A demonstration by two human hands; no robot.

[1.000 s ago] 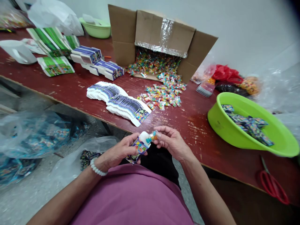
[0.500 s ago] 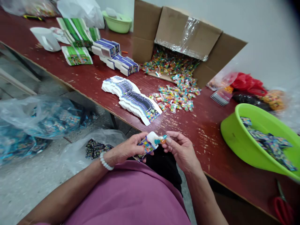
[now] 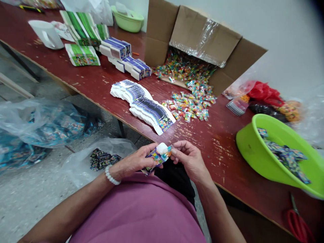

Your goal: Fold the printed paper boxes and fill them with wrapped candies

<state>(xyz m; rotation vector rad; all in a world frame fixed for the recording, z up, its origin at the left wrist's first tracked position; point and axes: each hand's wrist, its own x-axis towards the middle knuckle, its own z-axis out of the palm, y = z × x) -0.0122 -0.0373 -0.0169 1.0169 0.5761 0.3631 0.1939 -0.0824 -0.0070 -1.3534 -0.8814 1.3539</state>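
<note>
As L hand (image 3: 133, 162) grips card pkg (image 3: 154, 161), R hand (image 3: 189, 158) pinching top

The dark red table (image 3: 222, 152) has worn paint. A cardboard box (image 3: 162, 33) lies on its side on it, with wrapped candies (image 3: 188, 109) spilled in front of its opening. Stacked printed cards (image 3: 141, 104) lie just left of the candies. A green basin (image 3: 255, 148) stands right of the box, red scissors (image 3: 298, 226) lie farther right, and a white jug (image 3: 45, 33) stands well left.
</note>
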